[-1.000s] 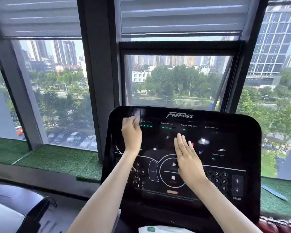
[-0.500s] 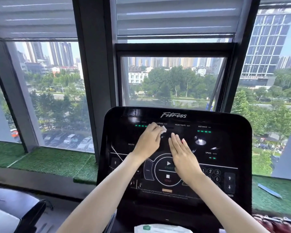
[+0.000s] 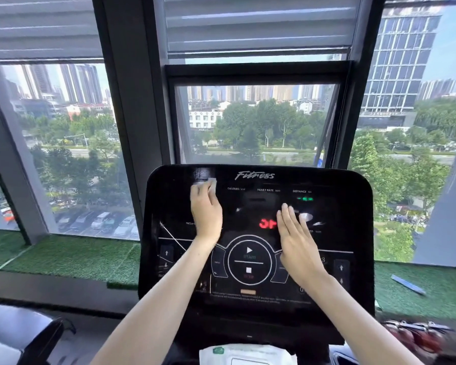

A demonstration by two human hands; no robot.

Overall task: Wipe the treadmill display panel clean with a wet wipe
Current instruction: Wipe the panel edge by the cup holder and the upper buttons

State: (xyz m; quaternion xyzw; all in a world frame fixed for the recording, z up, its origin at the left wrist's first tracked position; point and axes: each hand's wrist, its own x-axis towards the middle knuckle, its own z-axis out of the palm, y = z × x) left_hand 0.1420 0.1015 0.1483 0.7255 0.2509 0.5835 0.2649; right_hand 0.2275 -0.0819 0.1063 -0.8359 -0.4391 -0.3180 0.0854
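Apparently partway through the clean, the left hand (image 3: 206,210) lies with its fingers fairly straight over a white wet wipe (image 3: 211,183), pressing it against the top-left corner of the treadmill display panel (image 3: 353,219), just left of the brand lettering. The right hand (image 3: 298,245) rests flat and empty on the panel right of centre, fingers together. Its fingertips sit just beside lit red digits (image 3: 267,223), and its palm covers the keys next to the round start button (image 3: 249,250) and stop button (image 3: 248,270). The panel looks live, so leaning on that hand, or passing the wipe across the dial, could set the belt running or change a setting. The bare palm may also leave fresh smears on the glossy black face, and a very wet wipe could push moisture into the panel's edges. A pack of wipes (image 3: 245,354) lies below the panel's bottom edge
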